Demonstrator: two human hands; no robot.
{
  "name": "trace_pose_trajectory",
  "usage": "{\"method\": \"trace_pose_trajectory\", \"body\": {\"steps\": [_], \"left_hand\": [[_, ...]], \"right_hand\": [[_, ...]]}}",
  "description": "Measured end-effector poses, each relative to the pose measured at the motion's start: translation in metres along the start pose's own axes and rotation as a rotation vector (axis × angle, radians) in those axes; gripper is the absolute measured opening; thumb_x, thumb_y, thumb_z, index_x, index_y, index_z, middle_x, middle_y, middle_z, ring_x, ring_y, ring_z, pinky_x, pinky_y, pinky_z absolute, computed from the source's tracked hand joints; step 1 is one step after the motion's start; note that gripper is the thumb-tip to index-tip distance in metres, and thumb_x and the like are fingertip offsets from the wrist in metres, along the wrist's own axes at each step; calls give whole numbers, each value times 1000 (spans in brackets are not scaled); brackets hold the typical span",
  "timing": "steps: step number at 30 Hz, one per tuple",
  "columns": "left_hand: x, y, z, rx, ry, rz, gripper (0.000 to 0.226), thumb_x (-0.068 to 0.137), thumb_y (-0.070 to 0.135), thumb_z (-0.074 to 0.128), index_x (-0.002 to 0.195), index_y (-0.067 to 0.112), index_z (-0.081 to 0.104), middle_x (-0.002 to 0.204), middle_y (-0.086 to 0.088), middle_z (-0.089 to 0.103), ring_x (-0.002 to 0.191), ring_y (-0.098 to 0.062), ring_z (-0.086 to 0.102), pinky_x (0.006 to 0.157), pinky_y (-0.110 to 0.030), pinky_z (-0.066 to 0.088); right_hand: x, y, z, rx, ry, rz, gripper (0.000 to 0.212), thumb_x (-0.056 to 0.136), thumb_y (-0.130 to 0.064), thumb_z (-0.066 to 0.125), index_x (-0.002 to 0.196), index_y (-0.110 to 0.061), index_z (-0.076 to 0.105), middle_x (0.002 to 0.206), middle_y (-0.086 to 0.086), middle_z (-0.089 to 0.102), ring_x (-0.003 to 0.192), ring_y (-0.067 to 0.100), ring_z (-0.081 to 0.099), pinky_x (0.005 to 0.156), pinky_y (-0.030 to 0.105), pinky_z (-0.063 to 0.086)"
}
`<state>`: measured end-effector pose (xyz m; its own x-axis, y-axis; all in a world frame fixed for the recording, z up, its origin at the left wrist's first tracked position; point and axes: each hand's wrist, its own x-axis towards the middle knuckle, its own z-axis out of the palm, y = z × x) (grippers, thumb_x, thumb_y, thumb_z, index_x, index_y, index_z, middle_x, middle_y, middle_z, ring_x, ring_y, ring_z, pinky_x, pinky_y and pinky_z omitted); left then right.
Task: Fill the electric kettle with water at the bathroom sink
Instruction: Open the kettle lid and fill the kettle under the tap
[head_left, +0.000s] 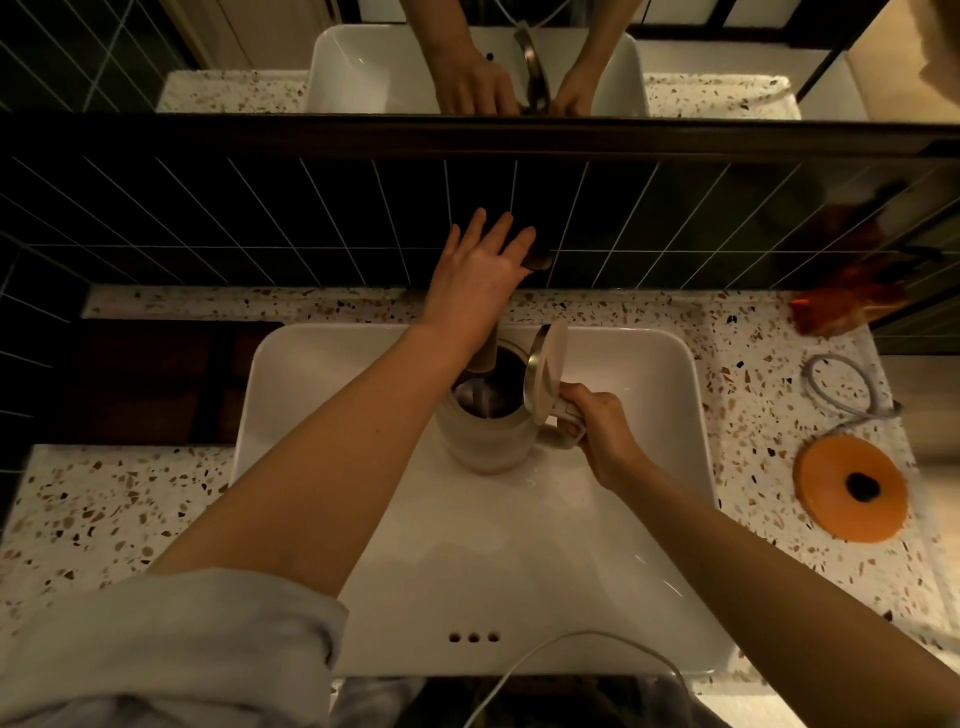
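The right hand (602, 436) is clenched round the handle of the electric kettle (485, 431), holding it upright in the sink (322, 374), lid (545, 371) flipped back toward the grip so the mouth sits under the spout (485, 348). A thin stream seems to fall inside. Beyond the kettle, the left hand (475, 275) reaches flat-fingered over the tap handle (537, 258), arm stretched out, probably regulating flow; whether it grips is hidden.
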<state>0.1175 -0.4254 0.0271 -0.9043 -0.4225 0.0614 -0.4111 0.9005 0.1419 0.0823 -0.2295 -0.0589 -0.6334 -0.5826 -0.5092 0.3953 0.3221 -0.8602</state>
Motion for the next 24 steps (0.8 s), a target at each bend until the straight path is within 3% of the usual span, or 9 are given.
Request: {"method": "trace_pose_trajectory", "body": {"steps": [9, 13, 17, 19, 22, 24], "left_hand": [[-1, -1, -3, -56, -10, -6, 53, 99, 31, 45, 149, 17, 33, 157, -14, 30, 146, -37, 18, 118, -51, 15], [-2, -2, -3, -79, -7, -5, 52, 99, 32, 45, 148, 17, 35, 156, -13, 31, 146, -36, 19, 118, -50, 15], [-2, -2, -3, -98, -1, -4, 51, 99, 31, 45, 147, 16, 36, 156, -14, 31, 146, -36, 19, 118, -50, 14], [-3, -3, -2, -139, 28, -2, 52, 99, 31, 47, 147, 16, 37, 156, -13, 32, 146, -35, 19, 118, -48, 14], [-13, -8, 4, -244, 92, -23, 59, 97, 36, 50, 149, 17, 31, 158, -9, 28, 148, -29, 15, 119, -43, 10], [-26, -14, 10, -330, 156, -122, 64, 96, 40, 50, 151, 20, 25, 160, -5, 25, 149, -24, 14, 119, -40, 11]], "right_hand": [[1, -2, 0, -37, 5, 24, 38, 90, -25, 54, 56, -12, 61, 48, 0, 50, 59, 17, 46, 70, 38, 37], [2, 0, -1, -54, -6, 20, 36, 89, -30, 55, 64, -4, 61, 53, 7, 49, 63, 22, 46, 72, 41, 36], [2, -1, 0, -31, -4, 6, 50, 88, -31, 55, 82, 18, 59, 71, 19, 52, 73, 30, 46, 73, 41, 37], [3, -1, 0, -36, -2, 0, 47, 89, -31, 55, 76, 15, 60, 66, 18, 50, 69, 28, 45, 72, 40, 35], [4, -2, 0, -30, -3, 12, 39, 89, -29, 55, 60, -4, 59, 53, 8, 47, 61, 19, 44, 68, 38, 35], [4, -1, 0, -14, -5, 16, 39, 89, -29, 54, 66, 2, 61, 54, 9, 46, 59, 17, 44, 67, 36, 35]]}}
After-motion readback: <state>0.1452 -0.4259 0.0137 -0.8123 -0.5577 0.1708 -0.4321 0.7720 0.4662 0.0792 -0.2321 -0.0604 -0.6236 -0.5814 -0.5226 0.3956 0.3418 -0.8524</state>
